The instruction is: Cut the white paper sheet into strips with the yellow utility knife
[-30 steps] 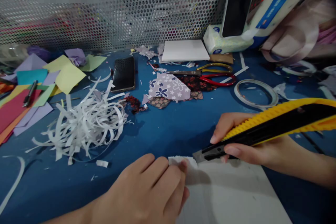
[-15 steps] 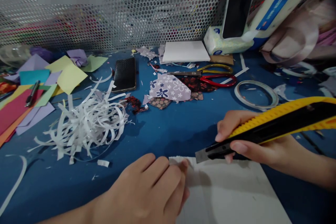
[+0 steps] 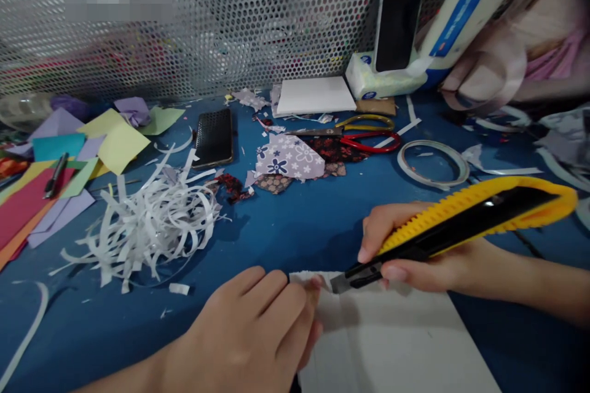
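Apparently for steadiness, my curled left grip (image 3: 249, 319) pressed the paper (image 3: 405, 344), lower centre, while my right grip (image 3: 442, 273) pinched the cutter (image 3: 479, 212).

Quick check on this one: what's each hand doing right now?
Left hand: curled, touching the white sheet; whether it grips it cannot be told.
Right hand: closed, holding the yellow-and-black utility knife.

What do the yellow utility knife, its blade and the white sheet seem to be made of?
Yellow utility knife: probably matte plastic, with moulded ribs. Blade: likely metal, dull grey sheen. White sheet: perhaps paper or card, matte, its far edge rough.
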Action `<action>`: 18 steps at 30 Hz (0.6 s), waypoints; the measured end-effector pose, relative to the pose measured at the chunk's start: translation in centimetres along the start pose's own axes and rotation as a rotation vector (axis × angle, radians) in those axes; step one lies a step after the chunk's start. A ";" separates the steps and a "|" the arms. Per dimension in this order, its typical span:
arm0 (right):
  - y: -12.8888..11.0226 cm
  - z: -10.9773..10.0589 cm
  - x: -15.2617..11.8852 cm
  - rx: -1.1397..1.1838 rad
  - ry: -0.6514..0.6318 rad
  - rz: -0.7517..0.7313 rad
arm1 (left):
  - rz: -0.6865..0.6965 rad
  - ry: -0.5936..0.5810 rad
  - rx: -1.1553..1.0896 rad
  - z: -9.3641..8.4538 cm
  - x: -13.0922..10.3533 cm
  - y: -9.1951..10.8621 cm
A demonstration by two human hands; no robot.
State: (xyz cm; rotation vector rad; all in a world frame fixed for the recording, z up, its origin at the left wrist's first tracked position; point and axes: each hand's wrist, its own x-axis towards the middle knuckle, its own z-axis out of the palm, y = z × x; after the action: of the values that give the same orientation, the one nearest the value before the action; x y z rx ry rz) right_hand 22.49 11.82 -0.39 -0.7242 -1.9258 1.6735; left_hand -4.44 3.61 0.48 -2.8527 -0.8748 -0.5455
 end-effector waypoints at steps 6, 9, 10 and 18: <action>0.3 0.2 -0.1 0.075 -0.008 0.013 | 0.022 0.020 -0.005 0.1 -0.3 -0.1; 0.1 0.5 0.0 0.100 0.034 0.015 | 0.022 0.020 0.014 0.2 -0.2 -0.2; 0.1 0.6 0.1 0.100 0.045 0.009 | 0.020 0.017 0.024 0.2 -0.2 -0.2; -0.1 0.5 0.1 0.069 0.006 -0.043 | 0.014 0.042 0.063 0.3 -0.2 0.0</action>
State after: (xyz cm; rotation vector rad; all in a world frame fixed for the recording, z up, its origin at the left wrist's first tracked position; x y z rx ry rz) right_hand 22.05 11.49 -0.35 -0.6561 -1.8566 1.7012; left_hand -4.50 3.62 0.17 -2.7781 -0.8492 -0.5639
